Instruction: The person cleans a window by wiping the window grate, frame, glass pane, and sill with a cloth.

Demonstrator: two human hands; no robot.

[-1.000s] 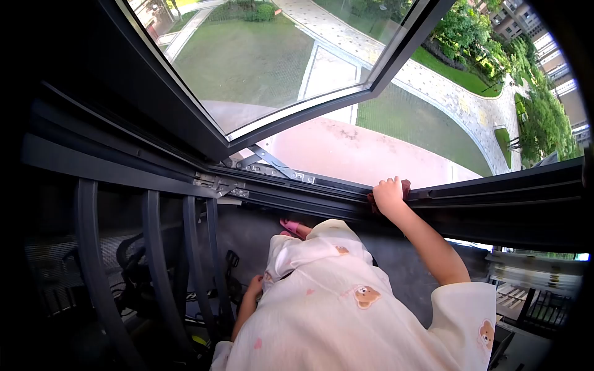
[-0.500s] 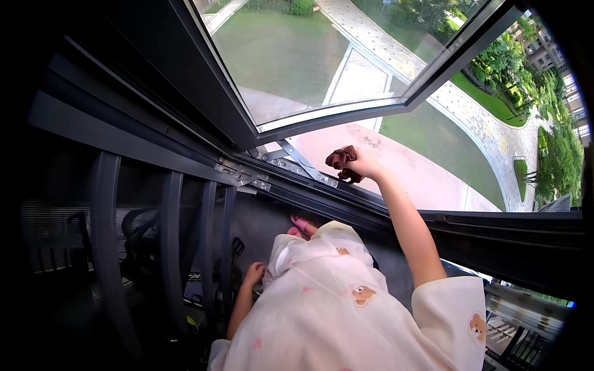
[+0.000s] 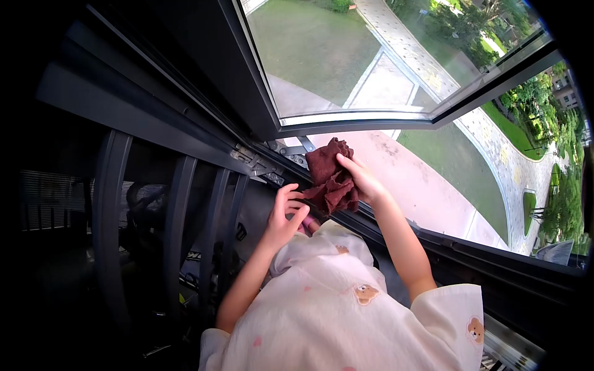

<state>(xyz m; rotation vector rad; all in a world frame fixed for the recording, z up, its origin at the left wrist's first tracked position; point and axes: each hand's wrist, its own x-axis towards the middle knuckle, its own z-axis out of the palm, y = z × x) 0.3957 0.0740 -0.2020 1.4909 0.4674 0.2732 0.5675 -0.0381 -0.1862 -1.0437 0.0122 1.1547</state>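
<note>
The right hand [image 3: 366, 183] pinches a crumpled maroon cloth [image 3: 328, 170]; the left hand [image 3: 283, 224] spreads its fingers [image 3: 286, 191] beside it, contact unclear. White lettering [image 3: 194, 255] behind the railing [image 3: 179, 216] is unreadable.

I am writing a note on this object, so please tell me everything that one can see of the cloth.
The cloth is dark reddish brown, looks soft and thin, and is crumpled into uneven folds with loose lower edges. The right hand grips its right side, thumb on top. The left hand, fingers spread, is at its lower left; whether they touch is unclear. In view it overlaps the window sill; contact there cannot be told.
</note>
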